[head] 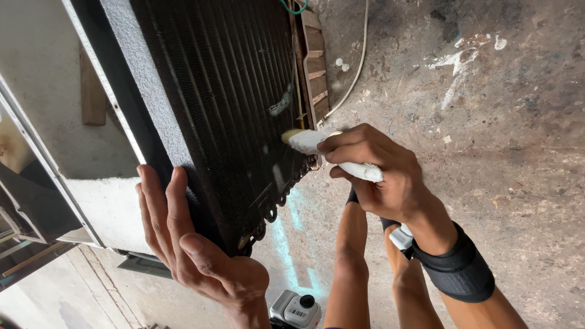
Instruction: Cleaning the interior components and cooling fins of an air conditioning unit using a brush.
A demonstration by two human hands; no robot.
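- The left hand (195, 256) is lying open and flat, fingers together, pressing on the near edge of the big black finned coil (225, 109). It is keeping the coil from tipping.
- The coil is standing tilted, leaning toward the pale wall (49, 91) on the left, with its bottom corner by the left hand.
- The right hand (381, 176) is closing tight around the white handle of a paintbrush (317, 143). The yellow bristles are touching the coil's fins near its right edge.
- To do this well, I think the brush should be going along the thin fins, not across them, with a soft push, so they are not bending.
- The left hand should be holding steady while the brush is moving.
- A black wrist band (457, 268) is sitting on the right arm.
- The person's bare legs are showing below, on the dirty concrete floor (499, 122).
- The coil's top is being cut off by the picture edge.
- The small white and grey thing (295, 309) at the bottom is half cut off, and I cannot tell what it is.
- The curly tubes at the coil's bottom are dark and hard to see.
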